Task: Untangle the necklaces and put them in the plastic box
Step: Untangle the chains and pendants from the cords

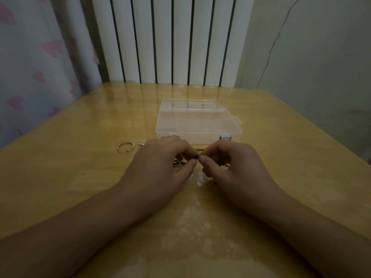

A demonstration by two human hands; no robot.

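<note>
From the head camera, a glossy yellow-brown wooden table (80, 177) fills the lower view, and both bare forearms reach in from the bottom edge. The left hand (160, 163) and the right hand (230, 163) meet at the table's middle, thumb and forefinger tips nearly touching — each pinches a thin black cord necklace (198, 150), whose dark strands show between and beside the fingers, low over the tabletop. How the cords are knotted is hidden under the hands.

Just behind the hands lies a clear rectangular plastic box (197, 125) with purple latches on its near edge; its lid looks closed, with dividers faintly visible through it. To the left of the left hand, a silver open-ended ring (125, 147) rests on the table, and a smaller silver piece (141, 144) lies just beside the knuckles — too small to identify. A white ribbed radiator (170, 41) stands behind the table, a heart-printed curtain (40, 57) at the far left.
</note>
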